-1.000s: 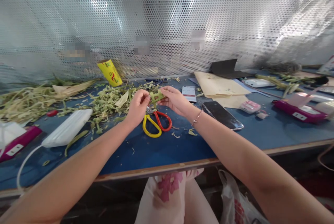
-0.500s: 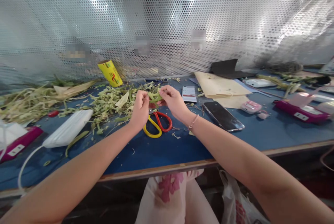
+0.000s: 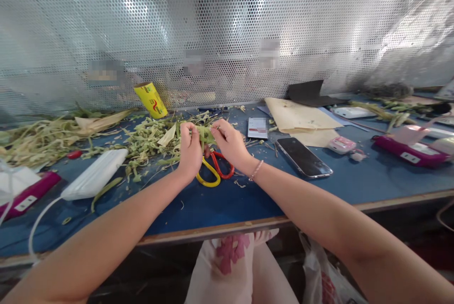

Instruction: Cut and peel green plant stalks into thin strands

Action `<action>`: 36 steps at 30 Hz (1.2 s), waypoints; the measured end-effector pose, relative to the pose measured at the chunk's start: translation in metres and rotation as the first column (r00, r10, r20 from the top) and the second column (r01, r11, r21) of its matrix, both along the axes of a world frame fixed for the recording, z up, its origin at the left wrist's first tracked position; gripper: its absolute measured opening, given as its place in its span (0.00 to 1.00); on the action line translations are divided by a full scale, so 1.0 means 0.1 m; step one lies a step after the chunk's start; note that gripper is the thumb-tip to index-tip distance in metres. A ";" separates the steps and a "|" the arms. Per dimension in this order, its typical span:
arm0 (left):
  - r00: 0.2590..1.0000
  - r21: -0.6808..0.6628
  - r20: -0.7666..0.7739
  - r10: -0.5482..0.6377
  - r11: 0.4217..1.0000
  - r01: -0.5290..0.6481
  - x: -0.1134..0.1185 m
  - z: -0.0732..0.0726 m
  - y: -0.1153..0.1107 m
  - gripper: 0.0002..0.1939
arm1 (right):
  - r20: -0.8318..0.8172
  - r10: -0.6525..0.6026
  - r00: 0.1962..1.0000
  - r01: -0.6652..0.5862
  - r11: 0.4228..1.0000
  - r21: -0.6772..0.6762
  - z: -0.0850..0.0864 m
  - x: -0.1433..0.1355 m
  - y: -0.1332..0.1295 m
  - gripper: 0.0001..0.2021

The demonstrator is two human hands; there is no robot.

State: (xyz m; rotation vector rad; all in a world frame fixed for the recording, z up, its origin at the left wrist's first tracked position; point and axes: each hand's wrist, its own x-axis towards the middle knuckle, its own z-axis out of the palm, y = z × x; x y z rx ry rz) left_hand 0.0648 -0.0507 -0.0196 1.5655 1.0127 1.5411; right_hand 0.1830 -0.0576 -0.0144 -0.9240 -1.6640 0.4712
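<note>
From the head view, the left hand and right hand pinch a short pale-green plant piece between their fingers, seemingly part-worked, not yet set down; loose pale-green plant scraps lie at nine o'clock, yellow-and-red-handled scissors at five.

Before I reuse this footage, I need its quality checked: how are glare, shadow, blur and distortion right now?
Head view: bright glare streaks the metal screen; deep shadow lies under the table; the green strip between left hand and right hand looks soft, its detail hard to read; the forearms appear stretched toward the lower corners.
</note>
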 end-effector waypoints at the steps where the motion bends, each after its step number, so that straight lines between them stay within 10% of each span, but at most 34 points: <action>1: 1.000 0.005 -0.005 0.010 1.000 -0.010 0.00 0.00 0.00 0.14 | -0.007 0.004 1.000 -0.004 1.000 0.003 -0.01 0.00 0.00 0.05; 10: 0.986 0.058 -0.079 0.149 0.988 -0.145 -0.05 0.05 0.00 0.11 | -0.112 0.017 0.994 -0.028 0.995 -0.100 0.03 0.02 0.03 0.05; 30: 1.000 0.017 -0.008 -0.023 1.000 0.024 -0.08 0.11 0.07 0.14 | -0.355 0.034 0.934 -0.121 0.966 -0.227 0.10 0.26 0.30 0.08; 36: 0.994 0.042 -0.057 0.091 0.995 -0.089 -0.10 0.11 0.02 0.13 | -0.370 0.177 0.912 -0.299 0.904 -0.305 0.03 0.19 0.25 0.15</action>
